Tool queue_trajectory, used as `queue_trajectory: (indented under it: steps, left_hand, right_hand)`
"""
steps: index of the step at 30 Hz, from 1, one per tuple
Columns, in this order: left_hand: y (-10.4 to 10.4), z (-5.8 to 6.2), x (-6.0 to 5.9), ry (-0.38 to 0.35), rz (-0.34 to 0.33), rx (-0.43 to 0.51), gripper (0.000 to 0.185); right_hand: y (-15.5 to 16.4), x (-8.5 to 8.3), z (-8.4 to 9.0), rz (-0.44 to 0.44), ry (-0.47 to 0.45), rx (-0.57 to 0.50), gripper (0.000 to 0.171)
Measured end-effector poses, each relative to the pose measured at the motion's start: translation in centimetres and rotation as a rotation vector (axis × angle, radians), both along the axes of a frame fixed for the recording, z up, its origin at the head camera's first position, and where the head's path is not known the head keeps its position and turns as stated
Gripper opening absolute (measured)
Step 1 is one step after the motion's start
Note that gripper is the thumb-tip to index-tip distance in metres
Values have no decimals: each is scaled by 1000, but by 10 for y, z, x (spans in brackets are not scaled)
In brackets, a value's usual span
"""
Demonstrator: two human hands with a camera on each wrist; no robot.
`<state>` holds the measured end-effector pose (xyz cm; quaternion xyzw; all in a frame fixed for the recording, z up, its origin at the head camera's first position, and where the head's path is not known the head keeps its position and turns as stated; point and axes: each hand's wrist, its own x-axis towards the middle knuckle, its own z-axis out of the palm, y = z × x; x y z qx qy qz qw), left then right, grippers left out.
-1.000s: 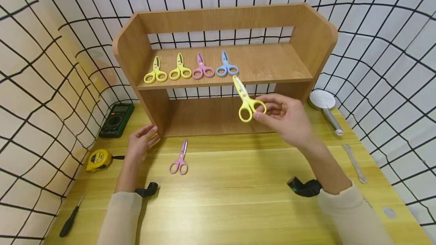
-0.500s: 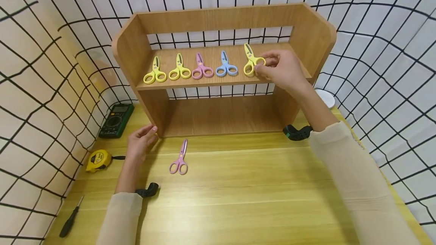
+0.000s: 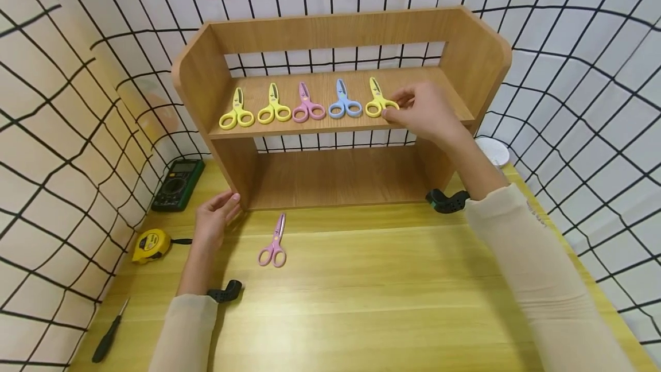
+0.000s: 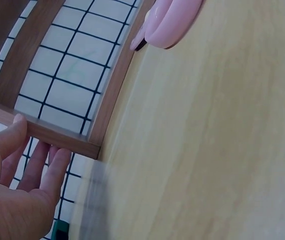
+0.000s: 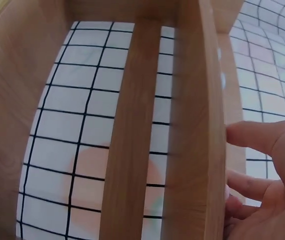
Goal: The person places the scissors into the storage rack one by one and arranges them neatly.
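Observation:
A wooden two-level shelf (image 3: 335,126) stands at the back of the yellow table (image 3: 361,303). Its upper board holds a row of small scissors: yellow (image 3: 236,113), yellow (image 3: 273,109), pink (image 3: 307,107), blue (image 3: 343,103). A third yellow pair (image 3: 378,102) lies flat at the right end of the row. My right hand (image 3: 395,103) pinches its handle ring. My left hand (image 3: 233,204) rests with straight fingers against the foot of the shelf's left side panel (image 4: 57,135). Another pink pair (image 3: 273,245) lies on the table beside it; its handle (image 4: 170,20) shows in the left wrist view.
A green multimeter (image 3: 177,184), a yellow tape measure (image 3: 150,244) and a black screwdriver (image 3: 109,337) lie at the table's left. A white round head (image 3: 493,151) peeks from behind my right arm. Grid-patterned walls close in on three sides.
My right hand carried the yellow scissors from in front of the lower shelf up to the upper board and laid them flat right of the blue pair. The left hand has stayed put.

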<state>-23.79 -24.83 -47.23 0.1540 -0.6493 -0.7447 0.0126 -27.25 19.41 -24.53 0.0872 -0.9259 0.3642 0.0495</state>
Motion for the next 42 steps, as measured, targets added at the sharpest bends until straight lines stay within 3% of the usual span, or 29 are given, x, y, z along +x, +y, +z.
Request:
queue_trajectory:
  steps: [4, 7, 9, 15, 22, 33, 42]
  left_hand:
    - [0, -2, 0, 20, -1, 11, 53]
    - [0, -3, 0, 19, 9, 10, 52]
    - [0, -3, 0, 11, 16, 8, 52]
    - [-2, -2, -1, -9, 17, 5, 57]
    - [-4, -2, -3, 4, 24, 20, 55]
    - [-3, -4, -2, 3, 39, 29, 52]
    - [-2, -5, -1, 13, 47, 13, 52]
  right_hand:
    - [-2, 16, -7, -26, 123, -77, 44]
    - [-7, 36, -22, -19, 224, -131, 36]
    - [-13, 51, -36, 18, 234, -154, 31]
    - [-35, 87, -77, 147, 71, -199, 30]
    - [-78, 107, -138, 245, -68, -265, 40]
    - [-156, 116, -206, 298, -230, -287, 51]
    - [-194, 117, -230, 313, -278, -191, 59]
